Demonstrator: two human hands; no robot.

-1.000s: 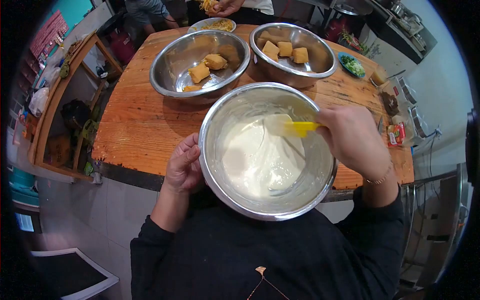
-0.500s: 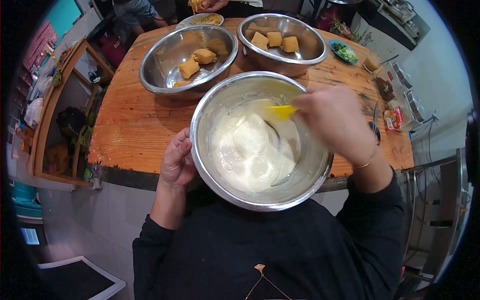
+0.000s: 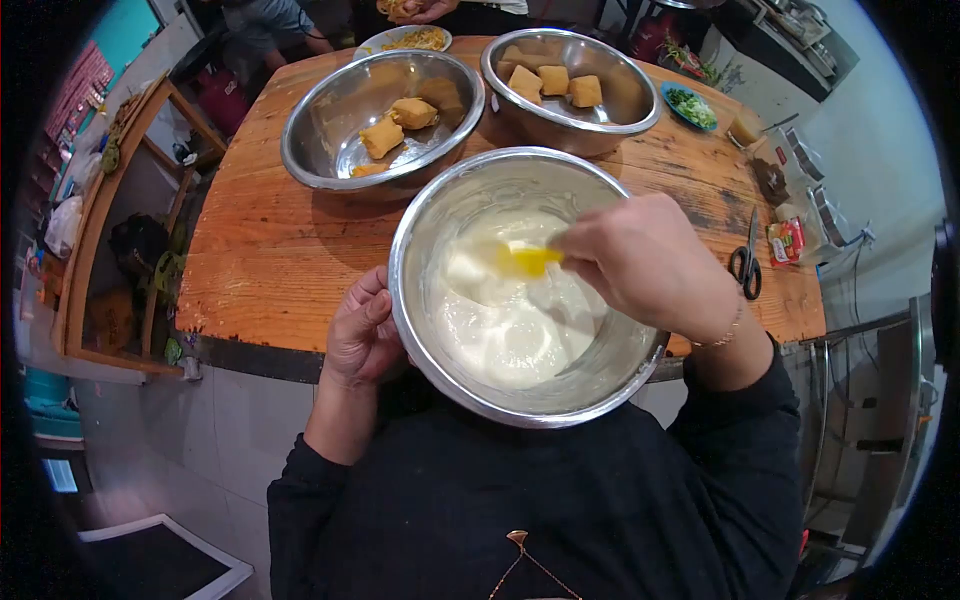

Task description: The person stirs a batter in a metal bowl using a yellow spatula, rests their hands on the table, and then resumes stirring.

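Observation:
A large steel mixing bowl is held close to my body at the table's front edge, tilted slightly. Inside is a thick, creamy white batter. My left hand grips the bowl's left side, thumb on the outer wall near the rim. Over the bowl's right side, my right hand is closed round a utensil with a yellow handle. That handle is blurred by motion, and the utensil's lower end is hidden in the batter.
Two steel bowls holding golden tofu-like blocks, a left bowl and a right bowl, stand behind. Scissors, a red packet and a plate of chopped greens lie right. Across the wooden table, another person's hand handles shredded food.
My right hand has moved left and down over the bowl, with the yellow handle lower in the batter. The mixing bowl has shifted slightly right. The scissors now show more fully.

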